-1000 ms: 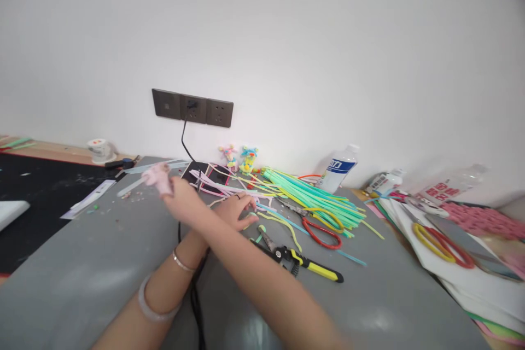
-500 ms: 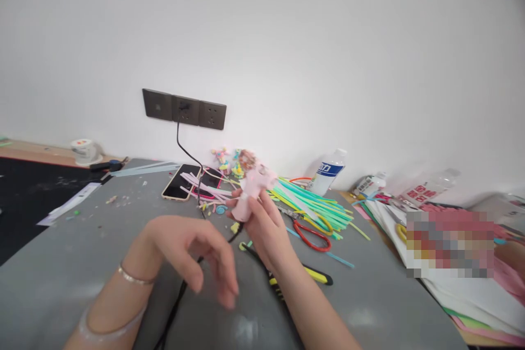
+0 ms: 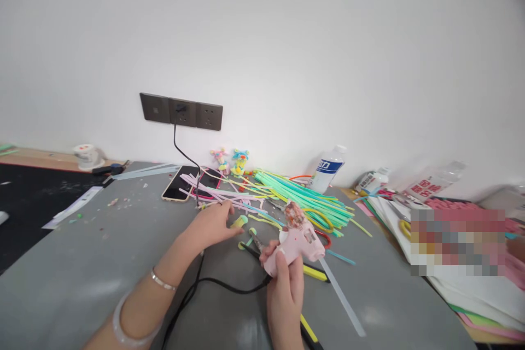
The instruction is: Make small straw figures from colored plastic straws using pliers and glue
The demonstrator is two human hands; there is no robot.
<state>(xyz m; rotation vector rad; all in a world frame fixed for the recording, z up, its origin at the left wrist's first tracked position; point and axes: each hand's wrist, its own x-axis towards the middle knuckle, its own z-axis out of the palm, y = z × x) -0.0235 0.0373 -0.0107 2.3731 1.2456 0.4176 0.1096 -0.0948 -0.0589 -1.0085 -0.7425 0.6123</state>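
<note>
One pink glue gun (image 3: 289, 246) is in the right hand (image 3: 285, 284), whose fingers are wrapped around its handle above the desk (image 3: 102, 290); its crusted nozzle end points up. One clear glue stick (image 3: 342, 296) sticks out of its back, slanting down to the right. The left hand (image 3: 211, 224) is low over the desk, its fingertips at one yellow-green piece (image 3: 239, 222); I cannot tell whether they grip it or only touch it. Two bands circle the left wrist and forearm.

Two phones lie side by side near the wall, one pale-edged phone (image 3: 178, 186) and one pink-edged phone (image 3: 210, 181), partly covered by pink strips (image 3: 221, 190) too tangled to count. Two small figures (image 3: 240, 163) stand behind them. A bundle of green and yellow stems (image 3: 303, 199) lies to the right, likewise too many to count.

One pair of scissors (image 3: 322, 219) and one pair of pliers (image 3: 315, 272) are partly hidden by the glue gun and right hand. A black cord (image 3: 229, 286) runs across the desk from the gun's handle. Three bottles are at the back right: a blue-labelled bottle (image 3: 327, 169), a smaller bottle (image 3: 372, 179) and a red-lettered bottle (image 3: 435, 180). A pixelated patch hides part of the paper stack (image 3: 463, 290). Three dark socket panels (image 3: 181, 112) form a row on the wall, and one white tub (image 3: 88, 157) stands at the far left.
</note>
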